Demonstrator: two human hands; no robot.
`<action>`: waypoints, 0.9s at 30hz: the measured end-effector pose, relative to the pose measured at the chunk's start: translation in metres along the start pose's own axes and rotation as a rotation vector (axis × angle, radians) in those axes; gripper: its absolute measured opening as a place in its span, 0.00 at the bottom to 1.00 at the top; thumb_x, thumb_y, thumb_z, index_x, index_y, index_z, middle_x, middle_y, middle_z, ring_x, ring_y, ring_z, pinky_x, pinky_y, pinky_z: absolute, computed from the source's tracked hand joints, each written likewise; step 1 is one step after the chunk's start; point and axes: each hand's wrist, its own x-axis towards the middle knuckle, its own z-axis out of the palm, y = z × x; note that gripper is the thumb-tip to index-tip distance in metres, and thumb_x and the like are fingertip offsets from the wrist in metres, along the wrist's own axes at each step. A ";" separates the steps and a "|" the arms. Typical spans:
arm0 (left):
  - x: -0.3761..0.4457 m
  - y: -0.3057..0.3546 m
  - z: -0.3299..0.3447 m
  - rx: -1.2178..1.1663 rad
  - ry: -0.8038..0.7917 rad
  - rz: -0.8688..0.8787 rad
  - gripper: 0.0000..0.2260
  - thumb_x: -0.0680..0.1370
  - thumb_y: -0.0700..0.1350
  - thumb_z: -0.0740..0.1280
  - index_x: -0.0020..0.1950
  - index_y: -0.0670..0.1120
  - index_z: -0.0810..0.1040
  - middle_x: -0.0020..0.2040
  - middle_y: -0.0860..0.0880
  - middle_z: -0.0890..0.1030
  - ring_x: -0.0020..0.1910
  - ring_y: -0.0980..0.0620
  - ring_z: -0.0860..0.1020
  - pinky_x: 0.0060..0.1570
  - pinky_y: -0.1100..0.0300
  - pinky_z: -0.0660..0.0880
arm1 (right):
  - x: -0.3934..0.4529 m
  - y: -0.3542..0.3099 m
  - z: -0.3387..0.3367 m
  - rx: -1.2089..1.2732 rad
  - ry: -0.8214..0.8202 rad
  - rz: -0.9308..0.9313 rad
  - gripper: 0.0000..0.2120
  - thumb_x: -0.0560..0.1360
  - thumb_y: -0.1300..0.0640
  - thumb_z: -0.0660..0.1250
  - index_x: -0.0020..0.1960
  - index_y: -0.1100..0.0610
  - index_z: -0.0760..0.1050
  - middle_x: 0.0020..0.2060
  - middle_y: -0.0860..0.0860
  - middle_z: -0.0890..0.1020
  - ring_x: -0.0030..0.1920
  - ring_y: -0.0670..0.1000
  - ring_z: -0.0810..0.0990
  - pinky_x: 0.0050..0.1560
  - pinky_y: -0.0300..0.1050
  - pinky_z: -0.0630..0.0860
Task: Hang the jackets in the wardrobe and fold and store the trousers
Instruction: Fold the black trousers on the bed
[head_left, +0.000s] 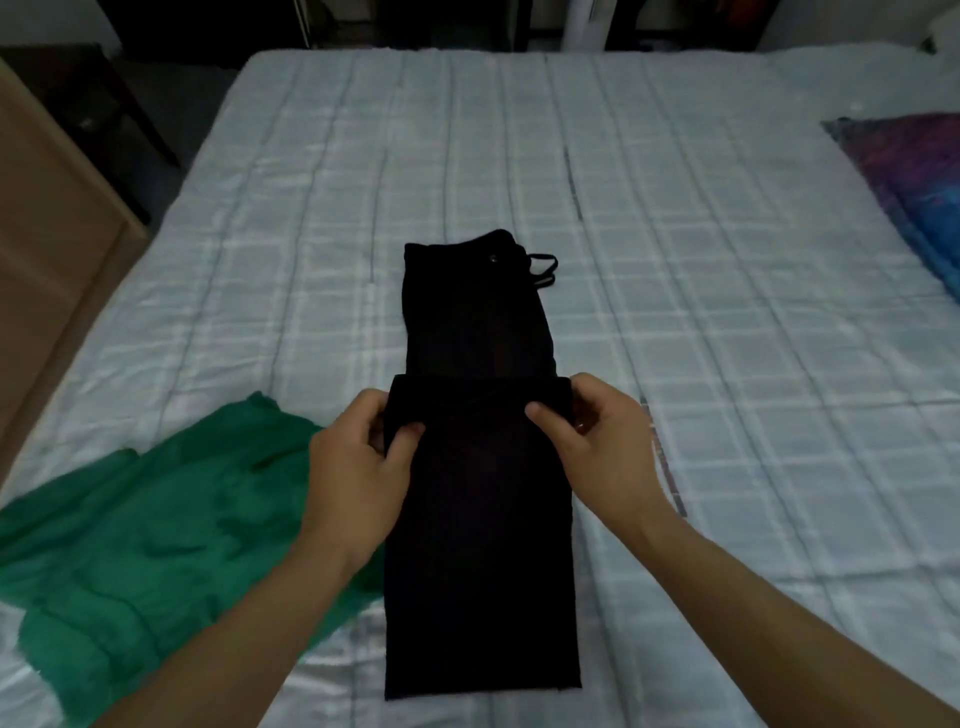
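Note:
Black trousers (475, 322) lie lengthwise on the bed, legs together, waistband and drawstring at the far end. The leg end is doubled back toward the waist, and its hem edge sits across the middle. My left hand (358, 462) pinches the left corner of that folded edge, thumb on top. My right hand (597, 441) pinches the right corner the same way. A green garment (156, 530) lies crumpled on the bed to the left, partly under my left forearm.
The bed (727, 322) has a white checked cover and fills most of the view. A purple and blue pillow (914, 192) lies at the right edge. A brown cabinet (52, 249) stands left of the bed. Dark furniture lines the far wall.

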 end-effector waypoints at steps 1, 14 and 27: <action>0.015 0.001 0.002 -0.005 -0.004 -0.014 0.07 0.77 0.41 0.71 0.42 0.50 0.77 0.33 0.43 0.78 0.29 0.54 0.71 0.29 0.54 0.73 | 0.017 -0.001 0.003 -0.004 -0.007 0.014 0.05 0.75 0.55 0.73 0.41 0.52 0.78 0.34 0.53 0.81 0.37 0.57 0.80 0.39 0.49 0.81; 0.279 -0.021 0.074 0.087 0.073 0.016 0.04 0.78 0.42 0.70 0.47 0.43 0.76 0.35 0.50 0.76 0.31 0.57 0.72 0.31 0.70 0.70 | 0.277 0.025 0.065 -0.147 0.147 -0.003 0.06 0.76 0.54 0.71 0.43 0.55 0.76 0.36 0.47 0.79 0.35 0.42 0.77 0.39 0.37 0.73; 0.253 -0.123 0.137 0.915 -0.321 0.268 0.28 0.83 0.58 0.47 0.81 0.50 0.47 0.82 0.49 0.43 0.80 0.49 0.41 0.77 0.47 0.43 | 0.221 0.129 0.120 -0.948 -0.376 -0.251 0.36 0.76 0.36 0.39 0.80 0.51 0.51 0.80 0.55 0.48 0.80 0.55 0.42 0.79 0.56 0.43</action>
